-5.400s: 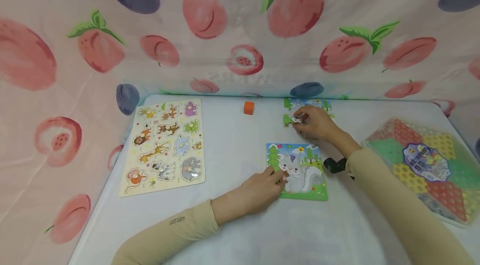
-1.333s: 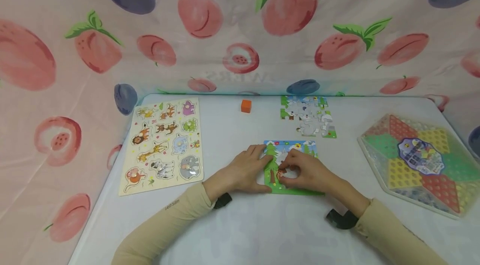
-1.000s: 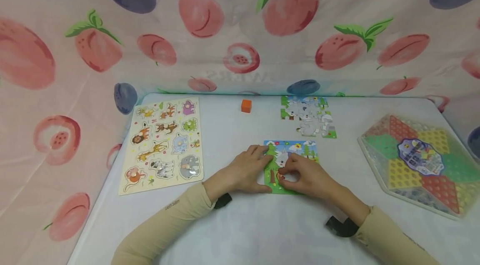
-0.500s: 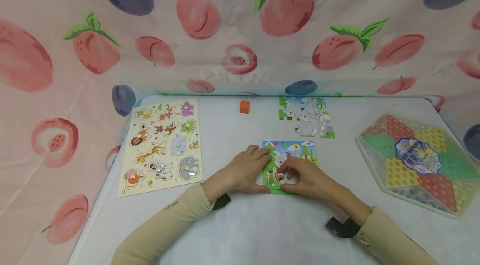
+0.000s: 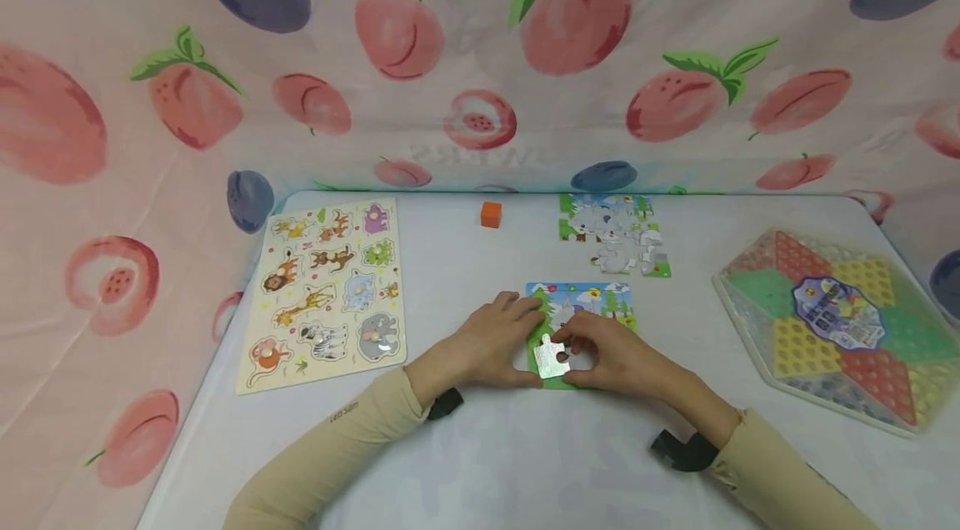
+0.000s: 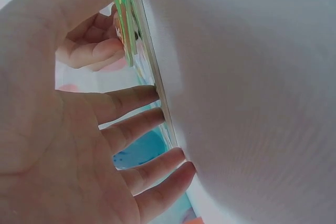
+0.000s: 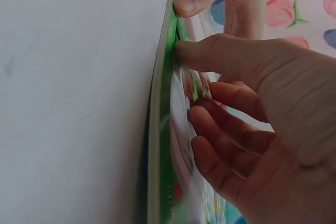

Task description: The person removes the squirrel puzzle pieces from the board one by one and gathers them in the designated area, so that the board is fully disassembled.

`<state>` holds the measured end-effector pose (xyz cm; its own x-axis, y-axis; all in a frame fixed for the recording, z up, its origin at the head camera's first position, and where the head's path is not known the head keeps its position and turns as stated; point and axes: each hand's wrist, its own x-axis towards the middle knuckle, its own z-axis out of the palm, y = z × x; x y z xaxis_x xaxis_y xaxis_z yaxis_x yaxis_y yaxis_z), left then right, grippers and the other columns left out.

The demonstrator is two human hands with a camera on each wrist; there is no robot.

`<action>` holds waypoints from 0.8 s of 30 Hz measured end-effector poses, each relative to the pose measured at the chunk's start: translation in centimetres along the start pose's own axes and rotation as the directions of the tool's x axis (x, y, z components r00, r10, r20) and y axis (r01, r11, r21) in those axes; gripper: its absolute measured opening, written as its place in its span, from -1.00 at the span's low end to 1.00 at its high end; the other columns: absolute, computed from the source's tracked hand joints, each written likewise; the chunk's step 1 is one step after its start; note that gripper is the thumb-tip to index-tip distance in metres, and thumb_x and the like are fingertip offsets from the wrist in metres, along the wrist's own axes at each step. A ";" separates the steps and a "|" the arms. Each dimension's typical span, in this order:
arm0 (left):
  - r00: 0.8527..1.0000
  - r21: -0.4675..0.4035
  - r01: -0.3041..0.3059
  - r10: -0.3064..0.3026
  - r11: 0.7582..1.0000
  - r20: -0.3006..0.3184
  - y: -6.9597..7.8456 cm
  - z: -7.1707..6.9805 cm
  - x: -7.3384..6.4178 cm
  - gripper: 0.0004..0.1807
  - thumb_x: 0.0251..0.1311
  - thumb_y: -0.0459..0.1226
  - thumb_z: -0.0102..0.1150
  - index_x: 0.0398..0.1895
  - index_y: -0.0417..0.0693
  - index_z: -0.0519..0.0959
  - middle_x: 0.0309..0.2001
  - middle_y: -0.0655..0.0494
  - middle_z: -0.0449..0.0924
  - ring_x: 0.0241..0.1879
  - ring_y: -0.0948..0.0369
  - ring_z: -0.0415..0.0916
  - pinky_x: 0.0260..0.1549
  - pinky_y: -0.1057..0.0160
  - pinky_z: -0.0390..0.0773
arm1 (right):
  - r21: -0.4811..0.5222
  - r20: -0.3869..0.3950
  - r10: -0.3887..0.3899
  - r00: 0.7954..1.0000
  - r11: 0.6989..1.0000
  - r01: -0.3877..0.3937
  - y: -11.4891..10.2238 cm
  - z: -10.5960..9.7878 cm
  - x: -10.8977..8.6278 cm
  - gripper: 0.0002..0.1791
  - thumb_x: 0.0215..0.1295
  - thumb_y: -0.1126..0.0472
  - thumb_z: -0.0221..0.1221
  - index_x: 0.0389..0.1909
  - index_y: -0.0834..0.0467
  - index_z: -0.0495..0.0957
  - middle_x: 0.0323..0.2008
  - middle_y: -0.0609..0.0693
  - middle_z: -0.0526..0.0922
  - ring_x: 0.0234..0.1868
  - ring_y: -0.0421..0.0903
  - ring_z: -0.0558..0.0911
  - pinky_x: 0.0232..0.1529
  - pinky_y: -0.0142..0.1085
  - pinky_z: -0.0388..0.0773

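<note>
A square squirrel jigsaw board (image 5: pixel 618 305) lies on the white table in front of the person. The left hand (image 5: pixel 483 342) rests against its left edge, fingers spread and fairly straight; in the left wrist view their tips touch the board's edge. Over the board's lower left, the right hand (image 5: pixel 626 359) pinches a jigsaw piece (image 5: pixel 551 357) between thumb and fingers. That piece catches the light and looks whitish, so its print is hard to read. It appears tilted above the board in the left wrist view. The right hand covers the squirrel's lower part.
Behind the board lie several joined jigsaw pieces (image 5: pixel 615 234). An orange cube (image 5: pixel 491 214) stands near the back edge. At left is a wooden animal peg puzzle (image 5: pixel 322 297); at right, a hexagonal clear-lidded game box (image 5: pixel 840 330). A fruit-print curtain (image 5: pixel 480 55) hangs behind the table.
From the loose pieces at the back, the right hand has come to the board. The left hand has shifted to the board's left edge. Lately the pinched piece has tilted and turned shiny.
</note>
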<state>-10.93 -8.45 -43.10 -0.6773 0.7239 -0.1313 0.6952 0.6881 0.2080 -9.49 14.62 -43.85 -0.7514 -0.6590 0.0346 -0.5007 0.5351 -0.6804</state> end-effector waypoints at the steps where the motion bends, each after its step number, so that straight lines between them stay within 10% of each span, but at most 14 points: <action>1: 1.000 0.000 -0.001 0.001 1.000 0.001 0.0 0.0 0.0 -0.06 0.02 0.26 0.32 0.39 -0.06 0.36 0.44 0.02 0.22 0.40 -0.05 0.14 0.27 0.04 0.32 | -0.004 -0.001 -0.003 1.000 1.000 0.003 0.0 0.0 0.0 -0.56 -0.05 0.26 0.50 -0.11 0.12 0.60 -0.26 -0.13 0.54 -0.29 -0.18 0.52 -0.25 -0.32 0.52; 24: 1.000 0.009 0.002 -0.003 1.000 0.014 0.1 0.1 -0.1 -0.06 0.06 0.26 0.28 0.43 -0.05 0.31 0.46 0.01 0.18 0.42 -0.05 0.10 0.28 0.05 0.32 | -0.013 -0.099 0.048 0.994 0.999 -0.050 2.8 -2.3 0.1 -0.58 0.04 0.22 0.47 -0.04 0.18 0.63 -0.27 -0.08 0.54 -0.34 -0.17 0.53 -0.36 -0.36 0.48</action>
<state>-10.78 -8.42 -43.17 -0.6755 0.7228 -0.1456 0.6957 0.6903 0.1989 -12.00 17.30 -44.08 -0.8135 -0.5768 0.0740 -0.4681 0.5741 -0.6717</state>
